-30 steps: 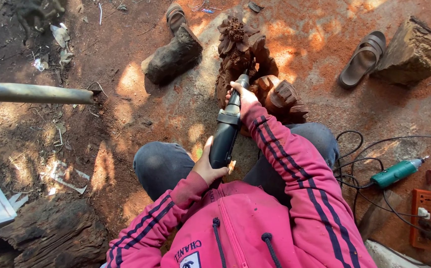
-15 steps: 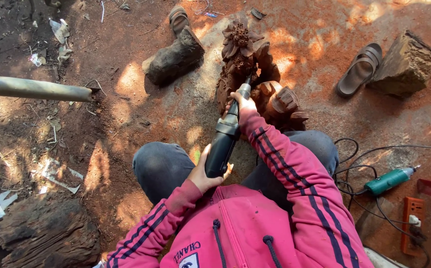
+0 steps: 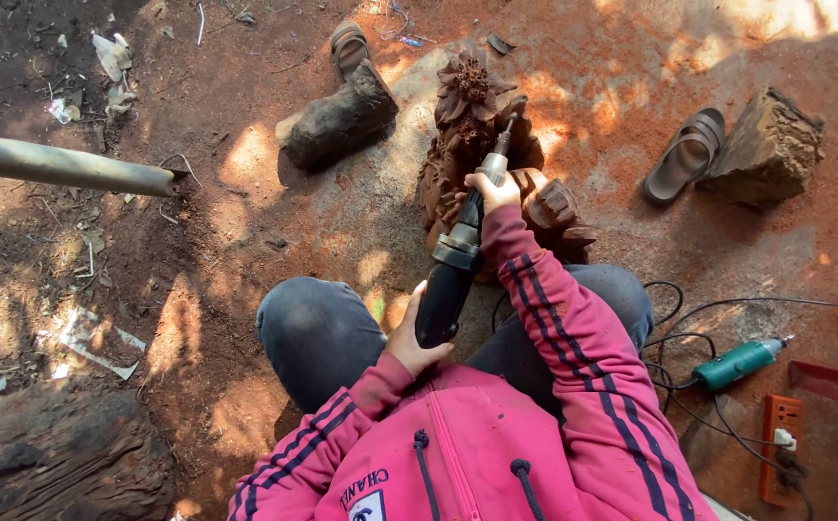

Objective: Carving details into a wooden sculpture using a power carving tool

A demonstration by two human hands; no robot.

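Observation:
I sit on red-brown dirt with a dark wooden carving [image 3: 467, 121] shaped like flowers standing between my knees. A long black rotary grinder [image 3: 455, 260] points up toward it, its tip touching the carving near the top right. My left hand [image 3: 412, 338] grips the thick rear body of the grinder close to my chest. My right hand [image 3: 491, 188] is wrapped around the narrow front neck of the tool, right against the carving. Pink sleeves with dark stripes cover both arms.
A rough wood block [image 3: 337, 121] and a sandal [image 3: 347, 45] lie at upper left. Another sandal [image 3: 684, 154] and a stone-like block [image 3: 766, 150] lie at right. A green power tool [image 3: 737, 364], cables and an orange socket strip [image 3: 781, 449] lie at lower right. A metal pipe [image 3: 62, 166] juts in from the left; a log [image 3: 62, 458] sits at lower left.
Both hands keep their grip. The grinder tip has shifted slightly along the upper right of the carving, and the view has tilted a little.

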